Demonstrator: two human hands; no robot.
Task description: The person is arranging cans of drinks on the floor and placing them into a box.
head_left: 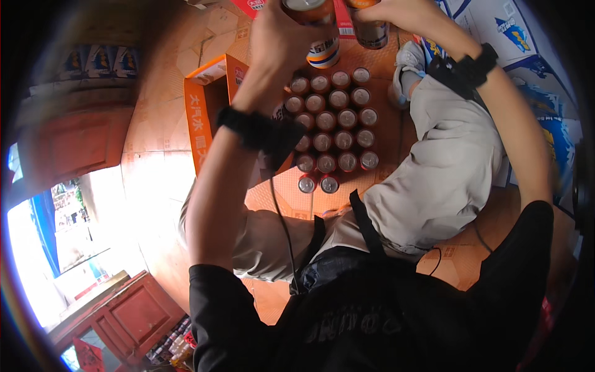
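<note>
Up at the top of the view, my left hand (279,44) grips a beverage can (323,56) with a dark body and a white, blue and orange lower band. To its right, my right hand (402,13) holds another can (373,36), its orange upper part cut off by the frame edge. Below both hands, several upright drink cans (339,98) with silver lids stand in close rows on the tiled floor. An orange carton (192,125) with printed writing lies open left of the cans, partly hidden by my left forearm. Red printed packaging (344,23) shows between the held cans.
Blue and white cartons (516,42) are stacked along the right side. My bent leg (437,162) and shoe (409,63) border the cans. A thin cable (280,211) hangs from my left wrist strap. Red wooden panels (132,309) stand at the left, by a bright doorway.
</note>
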